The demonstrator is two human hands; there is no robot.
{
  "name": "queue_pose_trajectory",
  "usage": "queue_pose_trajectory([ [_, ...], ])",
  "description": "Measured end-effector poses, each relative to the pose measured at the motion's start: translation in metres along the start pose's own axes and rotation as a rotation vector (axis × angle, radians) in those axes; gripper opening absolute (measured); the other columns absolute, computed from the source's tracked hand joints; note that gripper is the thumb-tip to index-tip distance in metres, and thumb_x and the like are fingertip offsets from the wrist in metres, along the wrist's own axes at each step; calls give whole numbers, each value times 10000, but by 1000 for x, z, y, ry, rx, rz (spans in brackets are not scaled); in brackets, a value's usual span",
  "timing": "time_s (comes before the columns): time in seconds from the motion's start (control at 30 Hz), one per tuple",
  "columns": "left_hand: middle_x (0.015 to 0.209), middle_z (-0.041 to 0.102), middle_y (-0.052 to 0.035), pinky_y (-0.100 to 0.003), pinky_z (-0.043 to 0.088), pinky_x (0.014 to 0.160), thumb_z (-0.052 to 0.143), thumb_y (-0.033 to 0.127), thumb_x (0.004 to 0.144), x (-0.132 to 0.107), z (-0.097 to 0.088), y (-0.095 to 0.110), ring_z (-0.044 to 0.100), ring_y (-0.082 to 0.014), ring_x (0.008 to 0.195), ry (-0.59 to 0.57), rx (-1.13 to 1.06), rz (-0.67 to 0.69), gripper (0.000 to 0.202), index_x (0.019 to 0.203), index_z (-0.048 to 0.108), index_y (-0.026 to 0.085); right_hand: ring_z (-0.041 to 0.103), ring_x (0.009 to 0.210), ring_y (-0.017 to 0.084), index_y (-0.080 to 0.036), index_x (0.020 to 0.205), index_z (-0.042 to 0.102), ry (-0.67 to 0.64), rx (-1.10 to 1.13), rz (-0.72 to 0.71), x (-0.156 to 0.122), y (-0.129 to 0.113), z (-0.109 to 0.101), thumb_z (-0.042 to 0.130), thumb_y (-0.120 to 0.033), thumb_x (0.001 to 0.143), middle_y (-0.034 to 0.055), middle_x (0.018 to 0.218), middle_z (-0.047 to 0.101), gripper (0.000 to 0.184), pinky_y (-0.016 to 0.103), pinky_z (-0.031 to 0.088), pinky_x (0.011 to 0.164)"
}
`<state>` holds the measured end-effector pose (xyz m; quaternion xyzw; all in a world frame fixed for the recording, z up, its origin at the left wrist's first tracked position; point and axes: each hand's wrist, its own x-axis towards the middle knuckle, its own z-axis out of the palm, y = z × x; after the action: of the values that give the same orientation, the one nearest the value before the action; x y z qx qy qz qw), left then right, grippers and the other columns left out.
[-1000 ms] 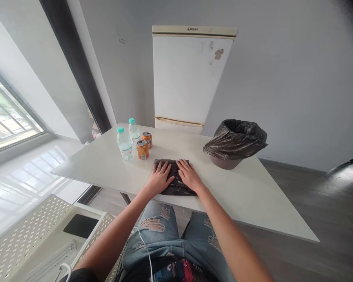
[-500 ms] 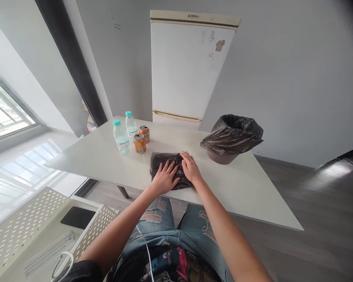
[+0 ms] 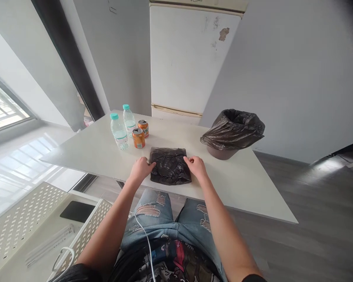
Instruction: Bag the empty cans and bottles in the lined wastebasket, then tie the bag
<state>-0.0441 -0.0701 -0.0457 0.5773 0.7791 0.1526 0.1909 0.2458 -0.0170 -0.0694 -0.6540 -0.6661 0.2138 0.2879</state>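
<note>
A black plastic bag [image 3: 170, 167], folded into a rough square, lies on the white table [image 3: 247, 188] near its front edge. My left hand [image 3: 141, 169] pinches the bag's left side, thumb on top and fingers at the edge. On the opposite side, my right hand [image 3: 195, 164] grips the bag's right edge between thumb and fingers. The fingers under the edges are partly hidden. Two orange drink cans, a front can [image 3: 138, 138] and a rear can [image 3: 143, 128], stand beyond my left hand.
Two clear bottles with teal caps, a nearer bottle [image 3: 119, 133] and a farther bottle [image 3: 129, 120], stand left of the cans. A bin lined with a black bag [image 3: 233, 133] stands at the back right. Behind the table is a white fridge [image 3: 188, 58]; a perforated cart [image 3: 26, 227] is at lower left.
My hands have gone from lying flat on the bag to holding its left and right edges. More of the bag shows now, and the view has tilted slightly down.
</note>
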Motion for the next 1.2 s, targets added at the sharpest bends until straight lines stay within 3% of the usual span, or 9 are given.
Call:
queue_pose_trajectory([
  [0.2, 1041, 771, -180, -378, 545, 801, 756, 454, 869, 31, 13, 16, 728, -367, 1071, 30, -33, 52, 310, 970, 707, 165, 657, 806, 270, -241, 663, 594, -47, 83, 114, 7, -5, 4, 774, -514, 764, 98, 785, 707, 342, 338, 441, 717],
  [0.33, 949, 778, -130, -377, 565, 818, 843, 264, 718, 48, 20, 15, 735, -356, 1018, 40, -183, 139, 244, 915, 723, 183, 654, 846, 241, -230, 720, 625, -67, 180, 59, 20, -9, 11, 730, -396, 732, 69, 856, 732, 197, 331, 461, 778],
  [0.47, 1020, 778, -128, -406, 573, 873, 767, 230, 768, 51, 23, 5, 731, -350, 1053, 86, -262, 216, 204, 955, 697, 184, 631, 776, 203, -226, 763, 585, -127, 340, -36, 26, -4, 9, 713, -429, 730, 25, 798, 709, 241, 322, 482, 766],
  [0.63, 1004, 768, -49, -353, 581, 792, 797, 228, 682, 48, 30, -13, 735, -241, 864, 57, -865, 323, 648, 1277, 539, 202, 630, 743, 171, -242, 1040, 581, -224, 752, -77, 27, 11, 3, 869, -360, 602, -28, 814, 719, 538, 299, 516, 747],
  [0.7, 964, 756, -17, -308, 549, 736, 795, 217, 660, 47, 31, -17, 695, -193, 776, 16, -962, 364, 765, 1369, 507, 207, 651, 777, 177, -244, 1174, 622, -248, 901, -86, 26, 15, 1, 894, -304, 588, -19, 861, 738, 648, 309, 532, 771],
  [0.77, 926, 734, -5, -290, 515, 722, 765, 186, 658, 44, 29, -17, 654, -175, 762, 24, -899, 434, 693, 1330, 598, 200, 672, 831, 192, -235, 1178, 711, -242, 910, -143, 26, 19, -2, 865, -296, 655, 11, 917, 752, 549, 324, 541, 794],
  [0.9, 877, 631, -23, -328, 516, 814, 656, 134, 710, 34, 22, -17, 612, -186, 839, 154, -670, 608, 192, 864, 760, 186, 653, 936, 203, -251, 839, 829, -210, 804, -398, 27, 26, -9, 750, -275, 802, 50, 1033, 716, 91, 350, 540, 847],
  [1.07, 1080, 566, -72, -404, 522, 998, 555, 88, 817, 17, 19, -31, 621, -214, 1038, 246, -445, 746, 298, 773, 807, 239, 609, 988, 213, -266, 669, 819, -285, 564, -557, 33, 29, -13, 562, -104, 752, 68, 1107, 689, 315, 406, 514, 946],
  [1.2, 1169, 612, -84, -429, 511, 1065, 465, 14, 760, 5, 12, -39, 640, -229, 1120, 269, -335, 683, 341, 697, 733, 215, 573, 1106, 254, -268, 701, 832, -348, 416, -671, 31, 25, -24, 476, -65, 668, 63, 1215, 704, 411, 468, 463, 1055],
])
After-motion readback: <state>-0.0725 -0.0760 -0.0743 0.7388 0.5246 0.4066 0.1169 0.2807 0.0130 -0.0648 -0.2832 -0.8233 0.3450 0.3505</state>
